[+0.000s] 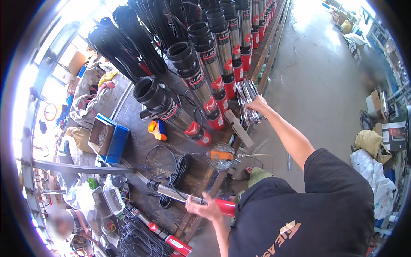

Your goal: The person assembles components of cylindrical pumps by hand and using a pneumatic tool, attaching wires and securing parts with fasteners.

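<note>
My left hand (205, 208) is curled around a slim pump motor (169, 191), a silver tube with a red end, lying across the bench's near edge. Its thumb and fingers sit on either side of the tube. At arm's length, my right hand (257, 105) grips among a bundle of thin shiny metal strips (247, 92) at the bench edge. A coil of black cable (182, 169) lies beside the motor. Near the edge, an orange-handled power tool (221, 155) rests on a round dish (214, 163) of small metal parts.
Upright steel pumps with red bases (171, 109) stand in rows on the bench (145, 150), with hanging black cable bundles (115, 47) behind. A blue bin (115, 139) and an orange tape dispenser (157, 130) are at left. Another pump (158, 231) lies lower left. Boxes (394, 136) line the right.
</note>
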Demonstrator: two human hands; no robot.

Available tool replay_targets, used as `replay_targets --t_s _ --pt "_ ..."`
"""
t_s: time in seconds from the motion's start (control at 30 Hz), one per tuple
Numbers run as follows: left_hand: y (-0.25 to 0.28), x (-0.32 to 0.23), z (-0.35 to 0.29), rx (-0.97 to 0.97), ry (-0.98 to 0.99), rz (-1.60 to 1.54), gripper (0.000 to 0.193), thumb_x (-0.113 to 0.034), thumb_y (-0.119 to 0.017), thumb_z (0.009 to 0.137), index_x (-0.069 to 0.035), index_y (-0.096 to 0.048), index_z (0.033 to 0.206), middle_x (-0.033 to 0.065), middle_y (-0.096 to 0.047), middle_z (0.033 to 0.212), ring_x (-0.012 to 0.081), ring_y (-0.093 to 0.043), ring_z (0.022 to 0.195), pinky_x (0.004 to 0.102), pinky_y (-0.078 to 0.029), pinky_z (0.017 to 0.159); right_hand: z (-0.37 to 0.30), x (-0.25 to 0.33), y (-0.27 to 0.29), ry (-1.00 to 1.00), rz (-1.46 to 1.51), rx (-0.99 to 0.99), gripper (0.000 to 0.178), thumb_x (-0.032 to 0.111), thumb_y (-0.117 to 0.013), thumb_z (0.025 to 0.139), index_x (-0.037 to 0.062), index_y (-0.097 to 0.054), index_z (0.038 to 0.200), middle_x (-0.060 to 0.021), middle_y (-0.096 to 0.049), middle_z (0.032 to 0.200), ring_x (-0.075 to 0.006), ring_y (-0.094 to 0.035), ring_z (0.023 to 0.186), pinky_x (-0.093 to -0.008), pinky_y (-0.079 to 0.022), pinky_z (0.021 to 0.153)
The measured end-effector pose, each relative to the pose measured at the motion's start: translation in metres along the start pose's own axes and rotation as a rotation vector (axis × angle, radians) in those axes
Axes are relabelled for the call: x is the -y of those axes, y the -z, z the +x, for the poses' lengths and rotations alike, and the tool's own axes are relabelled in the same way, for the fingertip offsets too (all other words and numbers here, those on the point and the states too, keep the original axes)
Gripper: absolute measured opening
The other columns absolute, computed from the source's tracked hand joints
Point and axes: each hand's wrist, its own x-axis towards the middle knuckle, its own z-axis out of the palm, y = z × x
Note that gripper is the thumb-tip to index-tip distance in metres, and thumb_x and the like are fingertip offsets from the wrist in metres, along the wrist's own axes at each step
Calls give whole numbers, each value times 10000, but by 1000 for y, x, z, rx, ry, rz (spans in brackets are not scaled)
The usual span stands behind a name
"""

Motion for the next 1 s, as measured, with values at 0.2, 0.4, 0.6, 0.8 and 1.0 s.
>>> replay_targets --t_s 0.2,0.4,0.6,0.8,1.0 --pt "-34 -76 10 572 23 -525 469 -230 -841 815 30 -653 1157 190 -655 1120 321 -643 1046 390 -526 935 -112 11 -35 -293 1104 469 140 164 -669 981 95 -608 874 36 -498 697 -69 -450 551 -224 -290 425" --pt "-17 -112 36 274 4 -718 367 -139 -801 852 32 -683 1155 182 -702 1155 287 -703 1028 343 -535 909 -314 58 -40 -470 1138 895 144 209 -633 1019 88 -603 947 45 -517 712 -79 -452 559 -243 -349 463" --pt "41 -90 70 356 187 -745 198 -36 -734 897 25 -705 1083 83 -763 896 98 -701 806 250 -542 739 -342 112 -22 782 275 563 228 88 -763 878 17 -686 1080 -13 -644 736 -82 -571 607 -247 -457 566" --pt "71 -77 80 415 204 -598 127 -10 -708 897 48 -684 1007 70 -721 779 78 -659 739 245 -518 684 -329 163 -56 718 374 942 242 112 -842 807 8 -752 1006 -45 -712 871 -92 -646 802 -272 -512 694" --pt "60 -54 78 335 277 -670 115 -43 -733 918 54 -692 964 8 -686 759 54 -600 714 226 -491 664 -325 158 -92 423 486 1033 195 121 -849 812 -6 -775 941 -62 -753 837 -86 -660 765 -260 -540 735"
